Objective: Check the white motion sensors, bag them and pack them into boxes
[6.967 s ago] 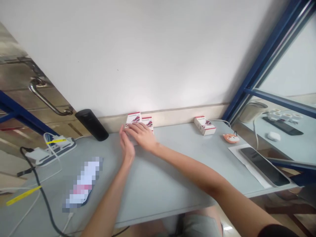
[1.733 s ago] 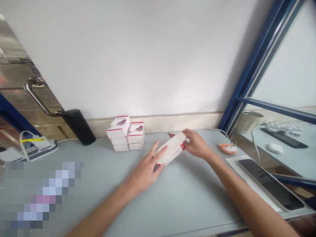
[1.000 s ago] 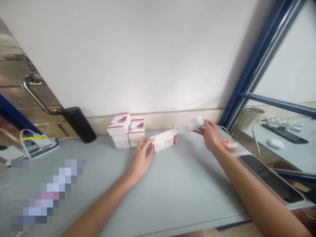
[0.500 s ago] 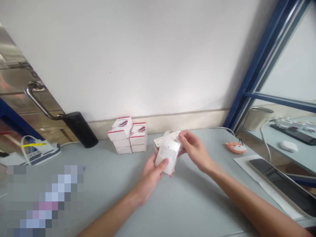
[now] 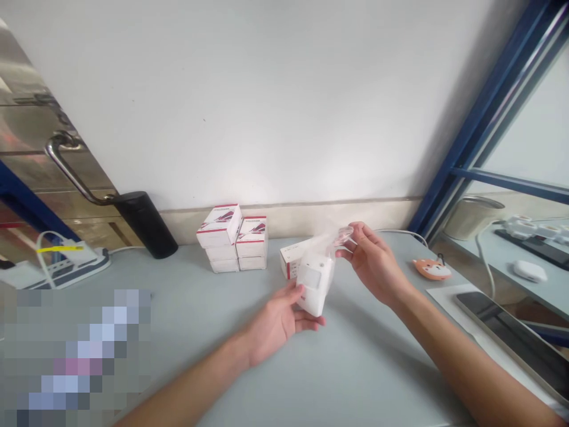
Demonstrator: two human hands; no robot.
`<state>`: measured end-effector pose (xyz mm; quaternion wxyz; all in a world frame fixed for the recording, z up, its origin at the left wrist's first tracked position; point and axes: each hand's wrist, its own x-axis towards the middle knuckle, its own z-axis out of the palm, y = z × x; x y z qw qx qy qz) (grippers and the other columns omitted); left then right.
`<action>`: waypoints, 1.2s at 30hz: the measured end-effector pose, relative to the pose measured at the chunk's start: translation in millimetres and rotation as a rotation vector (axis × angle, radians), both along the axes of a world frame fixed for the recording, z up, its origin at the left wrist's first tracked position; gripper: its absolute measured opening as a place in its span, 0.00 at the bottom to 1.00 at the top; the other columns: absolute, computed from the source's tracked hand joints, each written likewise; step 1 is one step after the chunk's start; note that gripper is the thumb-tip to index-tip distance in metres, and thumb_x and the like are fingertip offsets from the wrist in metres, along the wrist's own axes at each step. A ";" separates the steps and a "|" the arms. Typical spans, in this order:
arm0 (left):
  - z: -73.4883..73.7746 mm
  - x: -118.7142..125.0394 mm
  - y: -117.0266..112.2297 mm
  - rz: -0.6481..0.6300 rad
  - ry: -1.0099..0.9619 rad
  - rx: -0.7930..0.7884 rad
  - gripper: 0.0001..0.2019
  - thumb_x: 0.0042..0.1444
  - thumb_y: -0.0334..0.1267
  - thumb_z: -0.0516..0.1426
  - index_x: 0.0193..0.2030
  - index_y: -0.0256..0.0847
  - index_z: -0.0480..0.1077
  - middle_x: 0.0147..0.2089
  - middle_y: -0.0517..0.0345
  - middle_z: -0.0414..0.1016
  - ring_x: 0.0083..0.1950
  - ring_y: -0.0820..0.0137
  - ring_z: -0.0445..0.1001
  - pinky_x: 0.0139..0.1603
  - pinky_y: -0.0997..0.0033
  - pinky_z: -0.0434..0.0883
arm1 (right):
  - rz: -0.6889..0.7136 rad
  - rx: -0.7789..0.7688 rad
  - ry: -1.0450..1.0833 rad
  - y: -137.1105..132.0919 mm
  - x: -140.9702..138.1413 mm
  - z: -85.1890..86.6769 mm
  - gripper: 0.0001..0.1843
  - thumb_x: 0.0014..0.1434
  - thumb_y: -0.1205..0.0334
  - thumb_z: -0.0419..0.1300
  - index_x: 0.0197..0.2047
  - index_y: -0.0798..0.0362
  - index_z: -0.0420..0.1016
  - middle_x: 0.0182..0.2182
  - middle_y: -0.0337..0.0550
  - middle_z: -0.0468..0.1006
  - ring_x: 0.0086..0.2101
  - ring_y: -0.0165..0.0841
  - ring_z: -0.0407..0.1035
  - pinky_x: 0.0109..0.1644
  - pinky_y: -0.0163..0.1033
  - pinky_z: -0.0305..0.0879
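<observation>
I am cradling the white plastic device [image 5: 315,286], long axis upright, in my half-open left grip [image 5: 278,323], while my right grip [image 5: 376,264] is pinching its clear wrap [image 5: 340,238] above the counter [image 5: 377,367].

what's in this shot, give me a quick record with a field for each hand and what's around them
left hand: left hand cradles a white plastic device
right hand: right hand pinches clear plastic wrapping that runs to the device's top
nearest box: white box with red edging, lying behind the device
stacks: two piles of matching boxes
also on desk: black cylinder, orange fox-shaped item
</observation>
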<state>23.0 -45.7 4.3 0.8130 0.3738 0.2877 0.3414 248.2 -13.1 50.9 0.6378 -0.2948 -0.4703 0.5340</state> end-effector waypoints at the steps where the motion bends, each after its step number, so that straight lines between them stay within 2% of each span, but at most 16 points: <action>1: 0.0 -0.5 0.2 0.005 0.018 0.009 0.23 0.66 0.46 0.62 0.64 0.37 0.69 0.50 0.44 0.77 0.42 0.60 0.82 0.48 0.60 0.73 | -0.028 0.015 -0.007 1.7 1.1 -0.5 0.13 0.68 0.46 0.63 0.39 0.46 0.71 0.39 0.39 0.76 0.43 0.34 0.75 0.43 0.38 0.74; 3: 1.1 -1.8 -0.4 0.001 0.050 0.019 0.26 0.65 0.43 0.64 0.67 0.41 0.65 0.52 0.45 0.77 0.42 0.61 0.82 0.49 0.59 0.73 | -0.138 0.099 -0.045 5.6 4.0 -2.6 0.13 0.70 0.45 0.61 0.41 0.45 0.71 0.44 0.40 0.77 0.49 0.36 0.76 0.50 0.42 0.75; 5: 3.0 -3.1 -1.9 -0.009 0.080 0.023 0.32 0.64 0.42 0.65 0.72 0.46 0.59 0.55 0.45 0.77 0.44 0.59 0.83 0.51 0.57 0.72 | -0.332 0.246 -0.137 8.6 7.0 -6.1 0.12 0.72 0.45 0.57 0.45 0.44 0.69 0.49 0.42 0.76 0.53 0.39 0.76 0.56 0.48 0.75; 7: 4.8 -4.1 -3.8 -0.012 0.110 0.043 0.36 0.63 0.40 0.66 0.73 0.49 0.55 0.56 0.45 0.76 0.46 0.56 0.83 0.52 0.55 0.72 | -0.547 0.399 -0.352 9.5 8.8 -10.5 0.12 0.74 0.46 0.54 0.48 0.44 0.68 0.55 0.46 0.76 0.56 0.41 0.74 0.61 0.54 0.72; 9: 6.3 -4.7 -5.4 -0.015 0.123 0.075 0.37 0.61 0.37 0.67 0.73 0.49 0.56 0.56 0.45 0.76 0.48 0.55 0.83 0.52 0.54 0.72 | -0.641 0.490 -0.646 8.5 8.0 -15.5 0.11 0.75 0.49 0.51 0.48 0.45 0.68 0.60 0.50 0.75 0.58 0.43 0.72 0.64 0.57 0.69; 10: 6.9 -4.9 -5.9 -0.021 0.124 0.092 0.37 0.60 0.35 0.67 0.72 0.48 0.56 0.55 0.45 0.76 0.49 0.54 0.82 0.52 0.54 0.72 | -0.621 0.501 -0.782 7.7 6.4 -18.4 0.11 0.76 0.50 0.50 0.48 0.45 0.68 0.63 0.50 0.74 0.60 0.44 0.71 0.64 0.58 0.68; 12: 7.8 -5.0 -6.4 -0.042 0.121 0.115 0.36 0.61 0.35 0.66 0.72 0.47 0.56 0.54 0.44 0.76 0.48 0.55 0.82 0.52 0.54 0.72 | -0.496 0.494 -0.966 6.7 1.7 -25.3 0.12 0.77 0.53 0.46 0.50 0.44 0.69 0.68 0.48 0.72 0.64 0.45 0.68 0.66 0.58 0.66; 15: 8.3 -4.7 -5.8 -0.064 0.113 0.121 0.37 0.63 0.37 0.64 0.75 0.50 0.52 0.51 0.46 0.78 0.45 0.58 0.82 0.50 0.56 0.70 | -0.331 0.511 -1.116 8.8 -4.5 -37.7 0.19 0.78 0.55 0.44 0.63 0.41 0.70 0.74 0.42 0.63 0.73 0.44 0.55 0.73 0.60 0.58; 18: 6.9 -3.8 -4.8 -0.042 0.089 0.097 0.36 0.64 0.39 0.63 0.75 0.50 0.53 0.48 0.48 0.78 0.41 0.61 0.81 0.48 0.58 0.70 | -0.312 0.508 -1.184 12.8 -4.9 -47.6 0.26 0.78 0.53 0.44 0.75 0.38 0.58 0.77 0.41 0.55 0.76 0.44 0.47 0.78 0.63 0.47; 20: 4.9 -2.9 -4.2 -0.004 0.057 0.075 0.36 0.64 0.41 0.63 0.75 0.50 0.53 0.45 0.50 0.78 0.39 0.63 0.80 0.46 0.60 0.70 | -0.337 0.483 -1.155 13.4 -3.3 -49.4 0.28 0.77 0.52 0.44 0.77 0.39 0.55 0.77 0.43 0.55 0.75 0.44 0.48 0.78 0.61 0.48; 23: 1.9 -1.5 -3.0 0.037 -0.008 0.042 0.32 0.67 0.49 0.60 0.74 0.48 0.56 0.42 0.51 0.77 0.39 0.61 0.80 0.46 0.58 0.71 | -0.366 0.406 -1.055 9.1 -3.5 -43.5 0.25 0.76 0.48 0.47 0.71 0.41 0.66 0.70 0.48 0.67 0.69 0.46 0.61 0.72 0.57 0.59; 26: 0.7 -0.4 -1.4 0.045 -0.057 0.007 0.29 0.69 0.55 0.55 0.69 0.41 0.63 0.45 0.47 0.77 0.42 0.57 0.81 0.47 0.56 0.71 | -0.302 0.230 -0.904 1.5 -8.4 -33.3 0.22 0.74 0.43 0.49 0.60 0.44 0.74 0.50 0.47 0.80 0.50 0.43 0.74 0.57 0.50 0.70; 28: 0.8 -0.1 -0.4 0.052 -0.078 0.008 0.28 0.69 0.55 0.54 0.68 0.38 0.64 0.47 0.44 0.77 0.42 0.57 0.80 0.47 0.57 0.71 | -0.195 0.101 -0.809 -2.0 -12.6 -28.8 0.22 0.73 0.41 0.51 0.53 0.47 0.77 0.37 0.42 0.79 0.38 0.38 0.72 0.46 0.44 0.70; 31: 0.6 0.0 0.7 0.076 -0.082 0.035 0.25 0.70 0.51 0.52 0.67 0.38 0.64 0.46 0.44 0.78 0.39 0.60 0.78 0.43 0.61 0.69 | -0.033 -0.034 -0.733 -2.6 -17.0 -29.3 0.27 0.72 0.37 0.51 0.39 0.50 0.78 0.26 0.37 0.71 0.29 0.33 0.64 0.36 0.39 0.63; 33: -0.1 0.0 1.6 0.101 -0.062 0.039 0.24 0.69 0.48 0.52 0.66 0.39 0.64 0.43 0.48 0.78 0.36 0.63 0.76 0.39 0.63 0.67 | 0.018 -0.077 -0.707 -1.0 -18.1 -32.8 0.30 0.71 0.35 0.51 0.33 0.51 0.76 0.23 0.36 0.67 0.27 0.32 0.61 0.34 0.39 0.59; 36: -1.2 -0.4 3.3 0.127 -0.037 0.015 0.24 0.68 0.47 0.52 0.67 0.41 0.63 0.41 0.51 0.77 0.34 0.64 0.76 0.37 0.65 0.66 | -0.012 -0.056 -0.704 0.2 -18.7 -35.5 0.30 0.71 0.35 0.52 0.31 0.51 0.76 0.23 0.36 0.65 0.28 0.32 0.59 0.35 0.39 0.58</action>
